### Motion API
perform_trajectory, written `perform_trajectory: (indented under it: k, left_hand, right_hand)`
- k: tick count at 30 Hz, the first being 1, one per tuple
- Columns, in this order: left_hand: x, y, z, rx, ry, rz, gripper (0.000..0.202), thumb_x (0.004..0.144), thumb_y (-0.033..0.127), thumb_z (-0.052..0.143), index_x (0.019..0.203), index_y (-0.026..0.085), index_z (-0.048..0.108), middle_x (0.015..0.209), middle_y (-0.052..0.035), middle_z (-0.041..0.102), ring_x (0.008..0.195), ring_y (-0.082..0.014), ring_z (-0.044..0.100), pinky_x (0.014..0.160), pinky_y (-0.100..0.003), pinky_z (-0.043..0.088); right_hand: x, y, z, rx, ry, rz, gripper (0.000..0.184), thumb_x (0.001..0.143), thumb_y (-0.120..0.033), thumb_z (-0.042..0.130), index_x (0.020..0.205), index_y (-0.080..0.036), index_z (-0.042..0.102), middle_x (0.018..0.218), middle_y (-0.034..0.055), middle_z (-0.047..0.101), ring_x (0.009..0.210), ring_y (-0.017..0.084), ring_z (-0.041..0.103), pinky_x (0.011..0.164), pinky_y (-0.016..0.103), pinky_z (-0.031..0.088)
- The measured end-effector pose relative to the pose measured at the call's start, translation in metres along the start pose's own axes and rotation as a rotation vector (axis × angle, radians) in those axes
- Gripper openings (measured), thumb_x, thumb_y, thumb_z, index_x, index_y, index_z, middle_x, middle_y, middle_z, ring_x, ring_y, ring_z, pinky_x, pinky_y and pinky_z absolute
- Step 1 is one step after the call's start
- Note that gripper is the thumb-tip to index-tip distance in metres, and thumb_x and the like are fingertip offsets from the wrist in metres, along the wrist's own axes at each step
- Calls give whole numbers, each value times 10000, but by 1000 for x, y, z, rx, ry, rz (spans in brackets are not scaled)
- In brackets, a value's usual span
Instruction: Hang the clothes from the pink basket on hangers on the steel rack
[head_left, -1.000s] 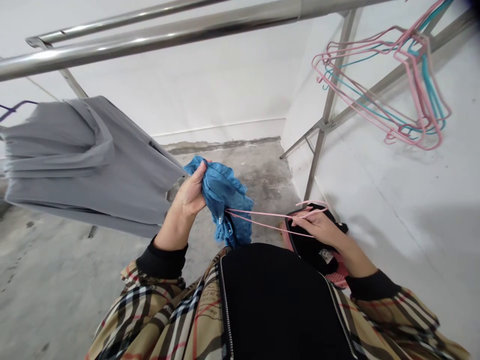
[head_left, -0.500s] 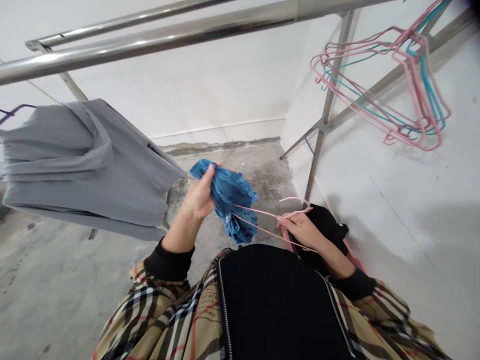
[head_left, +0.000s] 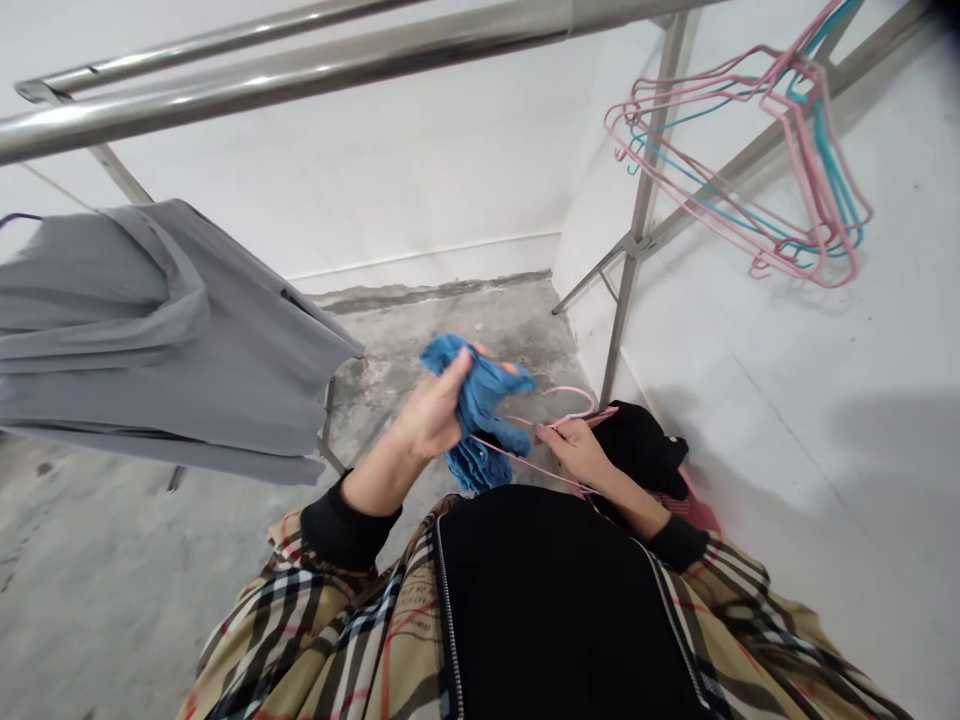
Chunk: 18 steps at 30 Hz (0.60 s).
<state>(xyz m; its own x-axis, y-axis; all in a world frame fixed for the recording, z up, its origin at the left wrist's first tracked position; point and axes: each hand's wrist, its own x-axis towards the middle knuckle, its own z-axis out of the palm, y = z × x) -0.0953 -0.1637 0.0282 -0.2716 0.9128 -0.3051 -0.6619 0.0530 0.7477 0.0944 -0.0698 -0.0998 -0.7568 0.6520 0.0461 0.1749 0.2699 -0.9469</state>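
Observation:
Bunched blue cloth, a garment whose kind I cannot make out [head_left: 484, 400], is gripped between the thumb and fingers of my left hand [head_left: 435, 410]. Its lower folds dangle in front of my black top. My right hand [head_left: 574, 450] is closed around the neck of a pink wire hanger [head_left: 576, 392], just below the hook. The hanger points left, and its far end disappears into the blue cloth. Both hands are held in front of my waist, a short way apart.
A grey garment [head_left: 247, 350] hangs at the left. A metal rail [head_left: 300, 75] crosses overhead. Pink and blue hangers [head_left: 750, 235] hang in a bunch at the upper right by the rack's leg [head_left: 619, 310]. Black cloth [head_left: 641, 450] lies over something pink below.
My left hand and the blue cloth have moved right, toward my right hand. The cloth covers more of the hanger and is bunched tighter. The view has shifted slightly.

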Motion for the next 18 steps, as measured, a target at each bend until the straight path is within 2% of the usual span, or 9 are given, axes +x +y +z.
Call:
perform_trajectory:
  k: [4,6,8,10,12,13,16,18]
  left_hand:
    - [-19,-20,5,399,-267,-20,100,763,217,765,848,203,713,906,-77,764,1049,-268,696,920,-330,540]
    - [-26,-23,3,620,-379,17,178,692,128,790,821,238,739,932,-66,765,1102,-267,675,986,-314,490]
    - [-32,-20,0,779,-457,52,238,650,93,799,801,271,751,974,-56,762,1098,-266,676,1001,-310,471]
    - [-37,-10,-2,866,-488,76,242,660,91,790,823,269,768,1033,-75,753,1087,-269,677,992,-308,471]
    - [-41,4,-1,869,-432,115,205,699,103,771,857,234,781,1035,-106,747,1063,-264,679,970,-291,476]
    - [-43,12,-1,845,-365,141,172,723,114,760,860,215,784,1010,-113,747,1042,-258,679,957,-278,478]
    - [-42,33,-2,759,-77,263,83,774,167,736,838,201,776,961,-87,741,1029,-244,659,932,-247,475]
    - [-36,44,-6,834,88,350,155,772,223,748,924,212,769,988,-71,734,1077,-271,632,931,-256,472]
  right_hand:
    - [-1,15,4,116,182,-37,609,868,-662,444,479,-194,462,469,-9,432,460,104,378,470,260,333]
    - [-4,17,-1,114,253,-52,615,863,-668,442,463,-207,368,458,-15,369,460,99,327,460,263,306]
    - [-7,14,-11,107,285,-72,610,853,-659,476,458,-210,353,454,-15,357,466,101,318,471,270,310]
    - [-10,10,-21,96,295,-101,601,852,-645,498,453,-208,389,446,-6,389,460,108,340,484,280,331]
    - [-12,7,-32,79,284,-138,566,866,-620,504,482,-205,495,468,17,492,468,131,432,515,297,386]
    - [-14,6,-36,71,279,-152,542,879,-604,501,519,-203,559,503,33,557,492,151,494,543,308,420]
    - [-18,5,-45,43,277,-169,487,913,-552,490,630,-204,679,617,62,677,586,194,617,634,335,485]
    - [-20,5,-46,14,284,-177,472,925,-521,488,647,-203,697,626,62,688,597,194,630,653,335,489]
